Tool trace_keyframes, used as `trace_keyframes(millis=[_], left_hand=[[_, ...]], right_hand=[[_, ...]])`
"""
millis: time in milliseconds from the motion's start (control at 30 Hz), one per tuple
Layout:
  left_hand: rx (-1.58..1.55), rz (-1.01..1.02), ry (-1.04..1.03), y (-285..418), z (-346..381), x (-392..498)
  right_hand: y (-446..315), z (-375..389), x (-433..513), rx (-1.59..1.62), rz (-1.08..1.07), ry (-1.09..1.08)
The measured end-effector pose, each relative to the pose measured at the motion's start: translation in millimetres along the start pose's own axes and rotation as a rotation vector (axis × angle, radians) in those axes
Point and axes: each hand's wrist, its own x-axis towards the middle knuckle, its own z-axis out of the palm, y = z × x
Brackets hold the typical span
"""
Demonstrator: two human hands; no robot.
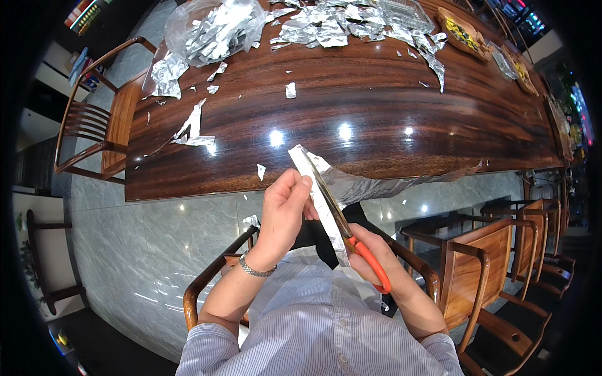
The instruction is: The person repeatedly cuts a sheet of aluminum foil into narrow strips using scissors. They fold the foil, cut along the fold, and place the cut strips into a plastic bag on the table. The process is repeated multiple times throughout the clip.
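Observation:
My left hand point(285, 207) pinches a narrow strip of aluminium foil point(324, 207) between thumb and fingers. Scissors with orange-red handles point(371, 263) are gripped in my right hand point(374, 249). Their dark blades point(329, 195) point up and left along the strip's right edge. To the right of the blades, a larger sheet of foil point(371, 185) spreads along the table's front edge and hangs partly over it. The strip's lower end dangles in front of my striped shirt. Part of the scissors' handle is hidden by my right hand.
A clear plastic bag point(221, 28) of foil strips stands on the wooden table point(329, 98). Crumpled foil pieces point(320, 28), a clear plastic container point(409, 16) and a wooden tray point(463, 35) with wrapped items lie farther back. Wooden chairs point(484, 258) stand to the right, another chair point(108, 113) at left.

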Motion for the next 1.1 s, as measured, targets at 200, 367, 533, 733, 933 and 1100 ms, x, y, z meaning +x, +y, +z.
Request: trace_keyframes(millis=[200,367,533,733,933,1100], left_hand=[[-0.019,0.018,0.014,0.9,-2.2,0.6],[-0.025,0.031,-0.027,7.3,-1.6,3.2],[-0.001,0.076,0.004,23.0,-7.6,15.3],[0.007,0.111,0.028,48.7,-16.9,30.9],[0.035,0.211,-0.002,97.2,-17.3,62.2],[0.012,0.321,-0.055,141.1,-11.9,99.0]], right_hand=[[-5.7,0.7,1.4,0.01,0.092,-0.022],[-10.1,2.5,13.2,-0.052,-0.034,0.031],[-13.5,-5.0,32.0,-0.04,0.011,-0.033],[-28.1,-3.9,59.5,-0.062,-0.105,-0.009],[-73.9,-18.0,90.6,-0.086,-0.163,0.009],[-117.5,-38.6,120.9,-0.174,-0.22,0.044]])
